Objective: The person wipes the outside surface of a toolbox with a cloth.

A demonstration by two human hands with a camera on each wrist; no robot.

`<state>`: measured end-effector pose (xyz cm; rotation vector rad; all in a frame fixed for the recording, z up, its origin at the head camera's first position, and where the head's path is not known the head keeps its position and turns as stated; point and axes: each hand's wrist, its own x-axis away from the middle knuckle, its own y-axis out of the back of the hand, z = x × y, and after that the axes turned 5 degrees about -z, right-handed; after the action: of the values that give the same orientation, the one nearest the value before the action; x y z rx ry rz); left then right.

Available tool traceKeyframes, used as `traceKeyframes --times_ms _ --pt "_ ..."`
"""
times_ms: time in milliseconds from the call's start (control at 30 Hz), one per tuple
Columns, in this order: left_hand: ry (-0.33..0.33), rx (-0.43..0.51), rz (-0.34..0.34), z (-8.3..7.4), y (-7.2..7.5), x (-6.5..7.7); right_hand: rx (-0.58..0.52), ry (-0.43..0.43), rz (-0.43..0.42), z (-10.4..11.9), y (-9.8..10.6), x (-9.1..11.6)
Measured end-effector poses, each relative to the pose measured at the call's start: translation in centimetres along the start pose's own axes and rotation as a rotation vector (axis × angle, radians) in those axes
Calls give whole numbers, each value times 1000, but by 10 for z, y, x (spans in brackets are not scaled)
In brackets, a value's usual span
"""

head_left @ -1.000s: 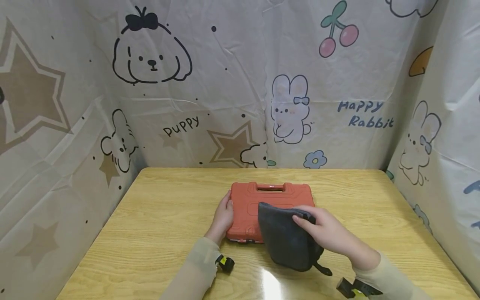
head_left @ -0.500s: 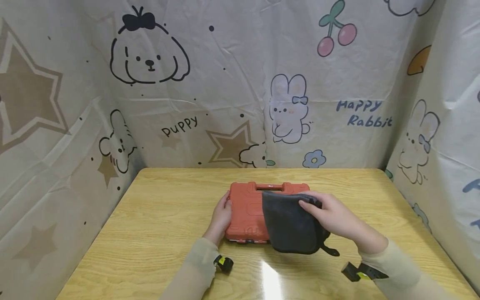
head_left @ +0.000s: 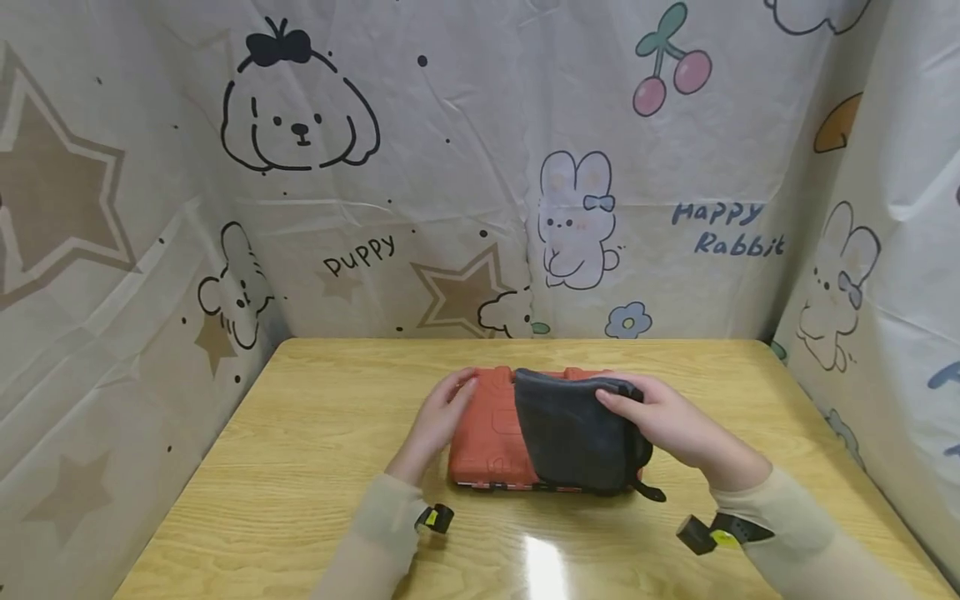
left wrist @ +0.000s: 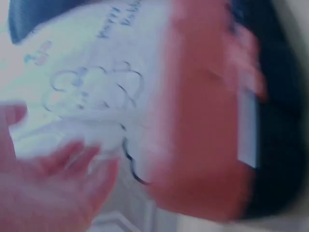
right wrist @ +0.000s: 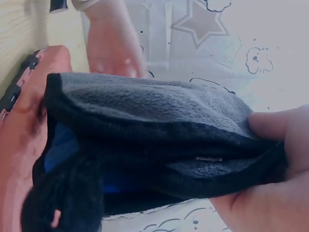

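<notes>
A red plastic carrying case [head_left: 491, 433] lies on the table, its moulded handle at the far side and its latches toward me. My right hand [head_left: 663, 417] pinches a folded dark grey cloth [head_left: 573, 433] by its upper right edge, thumb on the near face. The cloth hangs in front of the case's right half and hides it. Black edging, fuzzy grey fabric and some blue inside the fold [right wrist: 154, 108] show in the right wrist view. My left hand [head_left: 442, 417] is at the case's far left corner, fingers extended; it is blurred beside the case in the left wrist view.
The case rests on a light wood-grain table [head_left: 337, 417]. A printed fabric backdrop [head_left: 450, 167] with cartoon animals encloses the table at the back and both sides. Each wrist wears a small black camera [head_left: 696, 535].
My left hand has slid up and away from the case's left side toward its far corner. The right hand has lifted the grey cloth higher, over more of the case.
</notes>
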<state>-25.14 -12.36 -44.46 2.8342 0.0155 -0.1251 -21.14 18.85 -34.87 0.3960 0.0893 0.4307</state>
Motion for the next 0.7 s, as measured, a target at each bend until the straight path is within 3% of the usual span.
traceKeyframes --times_ms 133,233,367,500,700 --pt "-95 34 292 -23 -3 6 -25 -21 17 -5 2 -6" --pt "-143 66 442 -36 -6 3 -39 -5 48 -9 4 -11" --pt "-152 140 548 -45 -9 -6 -79 25 114 -12 4 -20" --pt "-109 262 610 -45 -8 -14 -109 43 169 -12 1 -28" --pt "-34 439 699 -38 -10 -18 -107 21 169 -11 0 -31"
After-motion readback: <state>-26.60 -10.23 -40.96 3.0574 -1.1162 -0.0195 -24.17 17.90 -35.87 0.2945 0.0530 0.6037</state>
